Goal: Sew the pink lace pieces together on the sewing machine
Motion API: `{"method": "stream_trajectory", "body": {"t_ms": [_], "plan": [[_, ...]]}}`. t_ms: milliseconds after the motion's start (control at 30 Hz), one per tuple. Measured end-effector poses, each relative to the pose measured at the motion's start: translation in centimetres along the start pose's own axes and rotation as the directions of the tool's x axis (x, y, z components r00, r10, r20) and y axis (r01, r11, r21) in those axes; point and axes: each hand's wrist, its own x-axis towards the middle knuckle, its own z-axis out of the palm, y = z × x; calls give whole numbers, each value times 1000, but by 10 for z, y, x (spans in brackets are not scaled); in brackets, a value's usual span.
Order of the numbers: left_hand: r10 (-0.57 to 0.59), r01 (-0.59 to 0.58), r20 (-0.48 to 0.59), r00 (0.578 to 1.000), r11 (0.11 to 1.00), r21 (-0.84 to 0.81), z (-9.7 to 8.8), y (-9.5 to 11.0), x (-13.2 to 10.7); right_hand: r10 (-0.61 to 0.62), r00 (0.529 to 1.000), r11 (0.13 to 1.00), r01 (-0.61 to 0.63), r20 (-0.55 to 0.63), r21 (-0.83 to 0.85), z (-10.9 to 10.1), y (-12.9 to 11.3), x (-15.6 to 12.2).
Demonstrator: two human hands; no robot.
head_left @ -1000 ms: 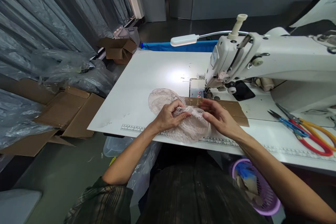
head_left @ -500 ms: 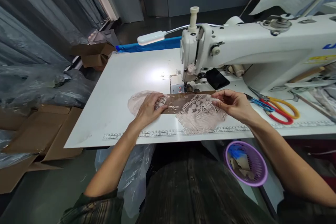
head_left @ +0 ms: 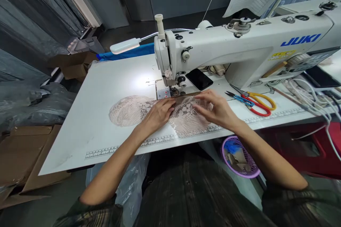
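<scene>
Pale pink lace lies on the white sewing table in front of the machine's needle area, with a second lace section to the right. Between them shows a small part of a brown strip; the rest is covered. My left hand rests flat over the strip and lace edge, fingers stretched out. My right hand is over the right lace section, thumb and fingers apart at its upper edge. The presser foot and needle stand just behind the fabric.
A white sewing machine spans the back right. Scissors with red and yellow handles and small blue snips lie right of my hand. Behind are a black phone and lamp. A purple basket is below the table edge.
The view has swung to the right. My left hand has slid along the brown strip toward my right hand, covering more of it. My right thumb and fingers have parted from their pinch.
</scene>
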Motion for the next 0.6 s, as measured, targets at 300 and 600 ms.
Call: {"method": "stream_trajectory", "body": {"t_ms": [300, 600], "plan": [[-220, 218, 22, 975, 974, 66, -30, -21, -32, 216, 976, 792, -163, -20, 589, -2, 12, -20], [-193, 185, 4, 981, 947, 263, -53, -7, -61, 657, 660, 585, -141, -364, 799, -72, 28, 7]]}}
